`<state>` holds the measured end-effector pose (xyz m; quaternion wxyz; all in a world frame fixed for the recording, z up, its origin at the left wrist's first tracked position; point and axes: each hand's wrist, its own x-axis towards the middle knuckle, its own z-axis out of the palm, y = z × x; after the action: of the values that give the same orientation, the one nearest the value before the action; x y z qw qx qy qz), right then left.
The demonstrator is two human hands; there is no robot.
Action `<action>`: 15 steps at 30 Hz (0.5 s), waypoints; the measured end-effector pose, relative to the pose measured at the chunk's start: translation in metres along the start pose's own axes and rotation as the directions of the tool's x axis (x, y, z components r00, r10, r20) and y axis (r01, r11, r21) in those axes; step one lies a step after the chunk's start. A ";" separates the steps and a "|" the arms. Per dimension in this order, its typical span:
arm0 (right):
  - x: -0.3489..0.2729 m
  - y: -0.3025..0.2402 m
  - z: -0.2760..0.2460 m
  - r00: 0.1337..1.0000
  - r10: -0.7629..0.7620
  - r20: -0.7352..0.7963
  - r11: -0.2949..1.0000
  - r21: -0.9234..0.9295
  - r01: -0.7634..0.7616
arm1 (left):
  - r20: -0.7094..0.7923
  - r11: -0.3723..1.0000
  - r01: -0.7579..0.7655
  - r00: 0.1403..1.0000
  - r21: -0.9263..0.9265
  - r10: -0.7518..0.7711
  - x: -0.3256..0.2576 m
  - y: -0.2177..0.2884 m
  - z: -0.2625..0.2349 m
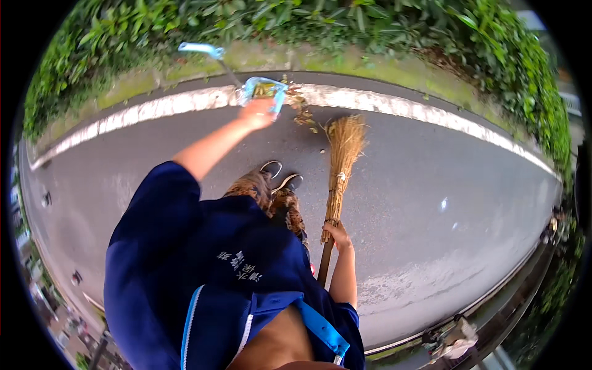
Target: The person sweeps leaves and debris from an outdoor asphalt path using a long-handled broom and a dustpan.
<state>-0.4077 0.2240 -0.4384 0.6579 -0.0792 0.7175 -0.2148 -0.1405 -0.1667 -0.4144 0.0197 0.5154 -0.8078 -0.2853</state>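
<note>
My left hand (259, 113) reaches out over the near edge of a light blue dustpan (279, 92), which has leaves inside. Its fingers are smeared and partly hidden, so whether they grip the rim is unclear. The dustpan's light blue handle (201, 49) rises to the far left, free of my hand. My right hand (338, 235) is closed round the lower part of a straw broom (346, 145), where the bristles meet the wooden stick. The broom's bristles point away from me, close to fallen leaves (303, 116) on the road.
A pale kerb (382, 100) curves along the road's far side, with a mossy strip (345, 61) and a leafy green hedge (283, 18) behind it. My shoes (288, 183) stand on grey asphalt (419, 179). A pale bundle (459, 339) lies at the lower right.
</note>
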 end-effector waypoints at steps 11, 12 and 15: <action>0.047 0.035 0.011 0.939 -0.306 0.159 0.364 0.931 -0.039 | -0.447 0.992 0.076 0.894 0.101 -0.023 -0.025 -0.146 -0.142; 0.056 0.009 0.037 0.938 -0.314 0.143 0.204 0.976 -0.080 | -0.439 0.977 0.130 0.897 0.166 -0.045 -0.025 -0.151 -0.151; 0.061 -0.010 0.065 0.955 -0.279 0.099 -0.036 0.993 -0.113 | -0.398 0.878 0.131 0.915 0.460 0.072 -0.001 -0.117 -0.168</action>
<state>-0.3529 0.1773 -0.4920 0.5897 0.3447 0.2396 -0.6899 0.0104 -0.2760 -0.3298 0.0535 0.5643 -0.8231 0.0345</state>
